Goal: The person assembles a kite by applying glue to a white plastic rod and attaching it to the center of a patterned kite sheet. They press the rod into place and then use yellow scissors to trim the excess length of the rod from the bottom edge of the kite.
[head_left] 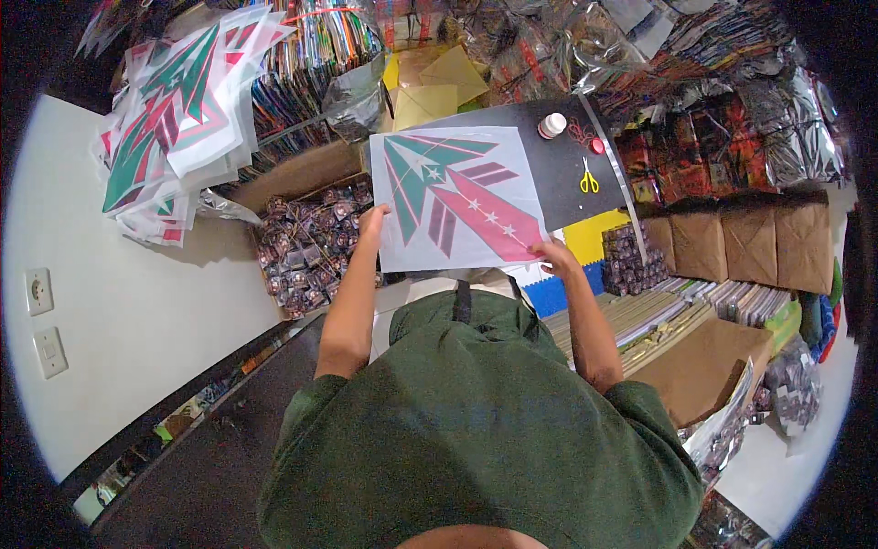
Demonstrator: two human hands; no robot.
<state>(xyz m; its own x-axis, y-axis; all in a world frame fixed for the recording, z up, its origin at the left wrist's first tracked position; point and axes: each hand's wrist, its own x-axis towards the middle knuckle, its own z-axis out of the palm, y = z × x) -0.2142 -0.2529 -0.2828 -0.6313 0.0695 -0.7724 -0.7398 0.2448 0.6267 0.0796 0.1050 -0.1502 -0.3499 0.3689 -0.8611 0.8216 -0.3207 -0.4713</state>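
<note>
A whitish, see-through sheet (462, 220) printed with a green and pink winged design with white stars is stretched between my two hands. My left hand (373, 220) pinches its left edge. At the lower right corner, my right hand (554, 256) grips it with the thumb on top. The sheet covers part of a dark tabletop (558, 178). Beyond its right edge lie yellow-handled scissors (588, 180), a red spool (597, 145) with loose cord, and a small white bottle (551, 126).
Left of the table, an open carton (311, 242) holds many small wrapped items. Similar printed sheets (174, 119) hang in a pile at upper left. Brown paper packages (750, 240) stand at right, above stacked flat goods (631, 320). Yellow envelopes (430, 96) lie behind the table.
</note>
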